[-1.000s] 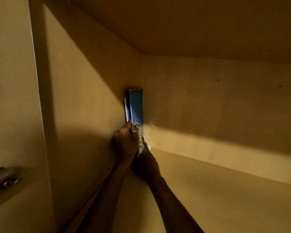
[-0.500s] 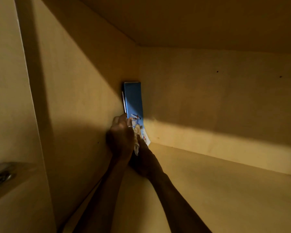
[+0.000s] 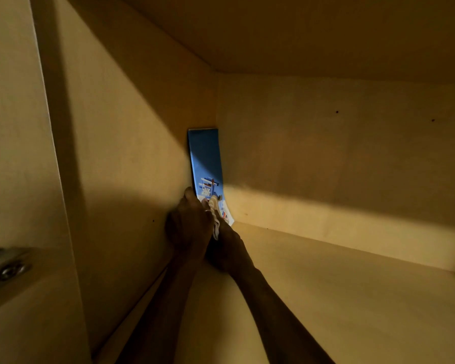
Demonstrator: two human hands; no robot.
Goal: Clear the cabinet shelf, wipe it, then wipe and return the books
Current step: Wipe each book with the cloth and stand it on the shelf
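1. The cabinet interior fills the view: a left side wall (image 3: pixel 132 143), a back wall (image 3: pixel 339 158) and a ceiling panel (image 3: pixel 300 35), all of smooth, pale yellowish laminated board. Most of it lies in deep shadow, with a slanting band of light across the low part of the back wall.
2. The shelf (image 3: pixel 352 298) is a flat board of the same plain material, lit on its right part and bare there.
3. At the far left stands the open cabinet door (image 3: pixel 13 153), with a dull metal hinge (image 3: pixel 5 266) fixed low on it.
4. A thin blue book (image 3: pixel 206 164) stands upright in the back left corner, its foot on the shelf, leaning against the side wall. Its glossy cover carries printed pictures low down.
5. The left hand (image 3: pixel 188 227) lies at the book's lower front edge, fingers together and reaching up along it; it hides the book's foot.
6. The right hand (image 3: pixel 226 248) lies just beside and below, touching the left; its fingers are hidden, so their grip cannot be told.
7. A crumpled pale cloth (image 3: pixel 214 211) shows between the two hands, against the cover.
8. A few small dark holes dot the back wall.
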